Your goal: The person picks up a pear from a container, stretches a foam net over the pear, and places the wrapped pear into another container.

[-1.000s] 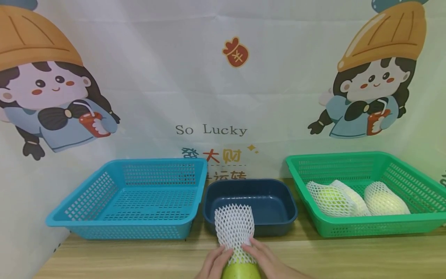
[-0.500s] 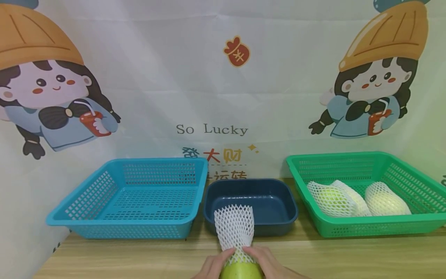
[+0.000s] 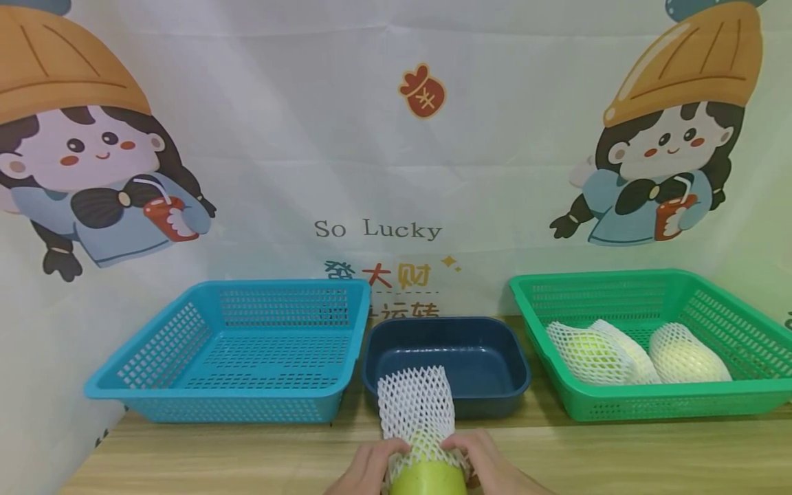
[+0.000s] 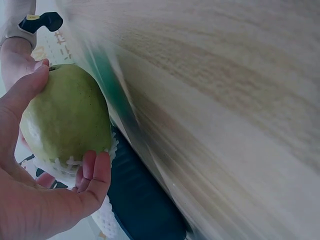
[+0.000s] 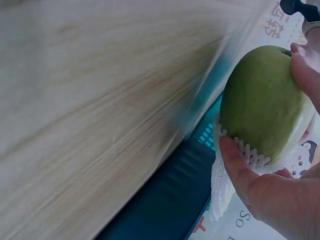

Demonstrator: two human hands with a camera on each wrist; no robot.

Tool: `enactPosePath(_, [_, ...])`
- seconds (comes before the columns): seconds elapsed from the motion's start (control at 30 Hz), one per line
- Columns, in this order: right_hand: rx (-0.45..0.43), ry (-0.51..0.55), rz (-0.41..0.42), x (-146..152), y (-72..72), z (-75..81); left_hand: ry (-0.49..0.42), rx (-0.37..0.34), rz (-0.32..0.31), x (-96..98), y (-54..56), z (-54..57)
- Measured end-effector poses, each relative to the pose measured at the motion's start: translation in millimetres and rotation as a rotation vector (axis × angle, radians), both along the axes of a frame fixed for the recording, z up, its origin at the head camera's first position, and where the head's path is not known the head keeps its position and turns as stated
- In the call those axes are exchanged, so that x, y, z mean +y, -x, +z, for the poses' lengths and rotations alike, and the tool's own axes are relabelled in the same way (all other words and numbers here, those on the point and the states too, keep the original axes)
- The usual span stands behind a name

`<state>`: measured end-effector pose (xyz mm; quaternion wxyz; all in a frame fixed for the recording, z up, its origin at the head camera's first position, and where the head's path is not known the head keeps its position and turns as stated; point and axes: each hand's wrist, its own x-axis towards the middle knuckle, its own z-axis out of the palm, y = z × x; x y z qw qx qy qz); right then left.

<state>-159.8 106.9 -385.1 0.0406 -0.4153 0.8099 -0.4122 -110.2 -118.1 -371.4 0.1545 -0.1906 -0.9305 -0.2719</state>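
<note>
A smooth oval green fruit [image 3: 429, 481] is at the bottom centre of the head view, partly inside a white foam net sleeve [image 3: 416, 402]. The sleeve's far end stands loose beyond the fruit, overlapping the navy tray in view. From the left, my left hand [image 3: 365, 469] holds the fruit; in the left wrist view its thumb lies near the fruit's stem end and its curled fingers are at the net's edge. My right hand [image 3: 491, 467] grips the opposite side, thumb by the stem end and a finger on the net's rim [image 5: 250, 155].
Behind the hands stands a navy tray [image 3: 442, 407]. A blue slotted basket [image 3: 216, 395] is to its left. The green basket [image 3: 674, 390] on the right holds several netted fruits [image 3: 687, 357]. All stand on a wood-grain table [image 3: 247, 454] before a printed cloth.
The net has come further over the fruit, whose green now shows through the mesh. Both hands have spread slightly apart along its edge. Baskets and tray have not moved.
</note>
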Motion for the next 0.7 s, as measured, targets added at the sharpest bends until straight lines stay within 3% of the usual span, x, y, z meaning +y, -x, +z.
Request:
enactPosePath(0.07, [0.041, 0.006, -0.011, 0, -2.5, 1.5, -0.007, 0.013, -0.006, 0.1, -0.5, 0.9])
enactPosePath(0.17, [0.077, 0.011, -0.041, -1, -6.6, 3.5, -0.008, 0.100, -0.022, -0.2, 0.3, -0.9])
enactPosePath(0.23, [0.066, 0.013, -0.060, -2, -9.1, 5.1, -0.004, 0.181, -0.022, -0.1, 1.3, -3.1])
enactPosePath(0.33, [0.005, -0.003, -0.105, -4, -13.4, 8.5, 0.013, 0.225, -0.028, -0.2, 2.3, -4.0])
enactPosePath(0.47, [-0.027, -0.025, -0.137, -6, -17.2, 11.6, 0.023, 0.180, -0.048, -0.3, 1.8, -0.8])
enactPosePath(0.7, [0.118, -0.007, -0.141, -8, -16.7, 4.8, 0.019, 0.029, -0.076, -1.2, 0.8, 4.3])
